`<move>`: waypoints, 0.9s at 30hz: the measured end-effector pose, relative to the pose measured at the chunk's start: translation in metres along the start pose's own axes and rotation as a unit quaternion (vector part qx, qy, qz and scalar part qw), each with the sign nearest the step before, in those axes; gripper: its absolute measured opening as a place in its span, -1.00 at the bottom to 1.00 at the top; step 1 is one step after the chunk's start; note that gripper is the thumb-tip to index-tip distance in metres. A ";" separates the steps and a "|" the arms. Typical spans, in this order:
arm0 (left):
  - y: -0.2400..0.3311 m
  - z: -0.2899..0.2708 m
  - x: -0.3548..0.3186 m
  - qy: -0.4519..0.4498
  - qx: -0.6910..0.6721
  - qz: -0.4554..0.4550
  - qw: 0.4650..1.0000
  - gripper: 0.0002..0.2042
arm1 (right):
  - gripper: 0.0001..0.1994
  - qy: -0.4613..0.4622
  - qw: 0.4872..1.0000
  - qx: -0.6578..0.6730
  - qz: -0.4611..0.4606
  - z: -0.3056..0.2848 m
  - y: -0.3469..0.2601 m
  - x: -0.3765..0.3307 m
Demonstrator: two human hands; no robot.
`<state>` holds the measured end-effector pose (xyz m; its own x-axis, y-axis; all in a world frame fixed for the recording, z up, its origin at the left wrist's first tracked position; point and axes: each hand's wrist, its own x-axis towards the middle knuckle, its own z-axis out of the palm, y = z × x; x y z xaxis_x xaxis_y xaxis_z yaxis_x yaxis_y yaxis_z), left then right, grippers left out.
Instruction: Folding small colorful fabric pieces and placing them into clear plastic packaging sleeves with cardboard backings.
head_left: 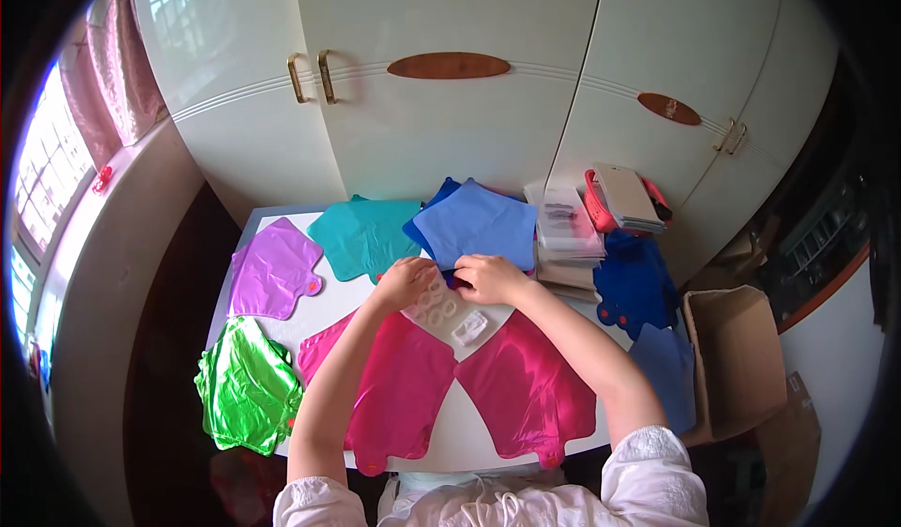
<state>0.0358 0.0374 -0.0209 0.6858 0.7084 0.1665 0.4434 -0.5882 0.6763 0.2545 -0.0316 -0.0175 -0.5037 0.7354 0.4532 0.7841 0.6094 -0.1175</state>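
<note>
Pale cabinets (450, 133) stand behind the surface (460, 424); at the blue balloon's (481, 222) near edge, left hand (407, 281) and right hand (490, 279) curl, grips unclear, white rings (435, 307) nearer the left.

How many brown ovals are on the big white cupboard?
2 in view: one longer brown oval near the middle, and a shorter brown oval farther right.

No text, number or sign can be read. Beyond and to the right of the right hand (492, 279), a stack of clear packets (569, 230) bears dark, print-like marks, too small to make out. Farther off in the same direction, the smaller oval plaque (669, 108) on the pale cabinet (648, 30) carries light, script-like marks; whether letters or ornament, I cannot tell.
</note>
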 end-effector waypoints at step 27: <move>0.038 0.010 0.043 -0.123 0.296 -0.003 0.947 -0.69 | -0.90 0.128 0.846 0.335 0.394 0.013 0.036 -0.001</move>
<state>0.0877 0.0416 0.0042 0.7644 0.6421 -0.0581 0.6429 -0.7524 0.1433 0.2784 -0.0062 -0.0336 0.2424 0.9557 0.1672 0.4142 0.0539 -0.9086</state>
